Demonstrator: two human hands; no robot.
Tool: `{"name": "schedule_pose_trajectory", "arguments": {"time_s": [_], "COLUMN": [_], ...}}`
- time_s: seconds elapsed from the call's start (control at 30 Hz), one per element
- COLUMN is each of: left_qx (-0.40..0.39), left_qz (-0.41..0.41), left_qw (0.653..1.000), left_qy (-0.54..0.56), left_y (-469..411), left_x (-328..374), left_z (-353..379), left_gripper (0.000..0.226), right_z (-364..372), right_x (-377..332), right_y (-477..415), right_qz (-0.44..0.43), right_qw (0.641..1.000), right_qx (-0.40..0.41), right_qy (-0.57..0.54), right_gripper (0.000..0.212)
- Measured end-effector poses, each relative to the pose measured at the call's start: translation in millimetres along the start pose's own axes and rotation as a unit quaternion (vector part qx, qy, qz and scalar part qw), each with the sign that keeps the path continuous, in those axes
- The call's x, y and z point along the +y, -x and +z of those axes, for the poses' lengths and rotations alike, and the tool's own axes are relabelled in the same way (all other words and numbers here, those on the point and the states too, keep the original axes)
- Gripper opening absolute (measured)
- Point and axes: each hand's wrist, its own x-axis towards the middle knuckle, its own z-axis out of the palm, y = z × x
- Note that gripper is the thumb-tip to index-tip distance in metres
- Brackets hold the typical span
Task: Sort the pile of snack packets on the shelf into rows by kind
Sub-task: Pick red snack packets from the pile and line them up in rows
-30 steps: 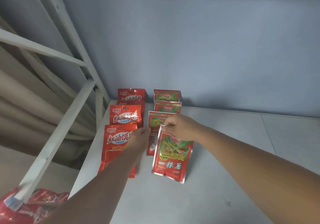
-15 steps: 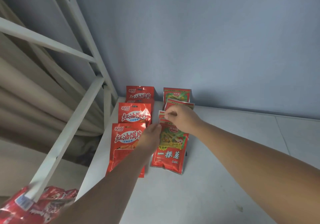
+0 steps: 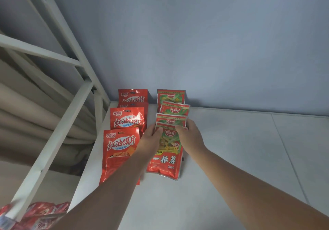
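Observation:
Two rows of packets stand at the shelf's back left corner. The left row holds several plain red packets; the front one [image 3: 119,155] is partly hidden by my left forearm. The right row holds several red-and-green packets, overlapping toward me. The front red-and-green packet [image 3: 167,155] lies flat on the white shelf [image 3: 231,158]. My left hand [image 3: 150,141] pinches its top left corner. My right hand [image 3: 189,137] pinches its top right corner. Its top edge overlaps the red-and-green packet behind [image 3: 171,119].
A blue-grey wall [image 3: 195,42] closes the back of the shelf. White frame bars [image 3: 53,140] run along the left edge, with beige fabric [image 3: 26,114] beyond. More red packets [image 3: 41,215] lie on a lower level at bottom left.
Both hands have slid the front red-and-green packet back and straightened it, so it now overlaps the row behind. My left hand moved from the red packet's edge onto this packet's corner.

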Motion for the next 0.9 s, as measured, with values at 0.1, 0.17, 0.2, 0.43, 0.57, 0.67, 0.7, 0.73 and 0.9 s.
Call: {"name": "schedule_pose_trajectory", "arguments": {"time_s": [0.1, 0.17, 0.2, 0.43, 0.57, 0.67, 0.7, 0.73, 0.9], "left_qx": [-0.007, -0.013, -0.016, 0.011, 0.037, 0.023, 0.017, 0.006, -0.066], "left_qz": [0.002, 0.006, 0.007, 0.045, 0.118, 0.166, 0.180, 0.196, 0.245], "left_qw": [1.000, 1.000, 1.000, 0.997, 0.983, 0.971, 0.965, 0.958, 0.934], "left_qy": [-0.001, 0.000, 0.001, -0.067, -0.134, -0.172, -0.192, -0.210, -0.251], "left_y": [-2, -2, -2, 9, 16, 18, 20, 22, 36], "left_x": [2, 3, 4, 17, 31, 38, 42, 45, 61], "left_z": [-2, -5, -6, -12, -9, 1, 7, 15, 69], "left_gripper": [0.024, 0.024, 0.023, 0.011, 0.006, 0.043, 0.047, 0.048, 0.044], "right_z": [0, -6, -9, -38, -60, -81, -89, -98, -152], "right_x": [-5, -7, -7, -9, -7, -4, -2, 0, 15], "right_y": [-2, -5, -6, 7, 21, 36, 42, 48, 79], "right_qz": [-0.027, -0.026, -0.023, 0.000, -0.006, -0.014, -0.018, -0.019, -0.023], "right_qw": [1.000, 0.999, 0.999, 0.998, 0.998, 0.997, 0.997, 0.996, 0.994], "right_qx": [-0.006, -0.016, -0.021, -0.001, 0.023, 0.043, 0.050, 0.058, 0.088], "right_qy": [0.011, 0.012, 0.018, 0.060, 0.059, 0.059, 0.058, 0.058, 0.063], "right_gripper": [0.028, 0.025, 0.027, 0.063, 0.060, 0.055, 0.053, 0.051, 0.048]}}
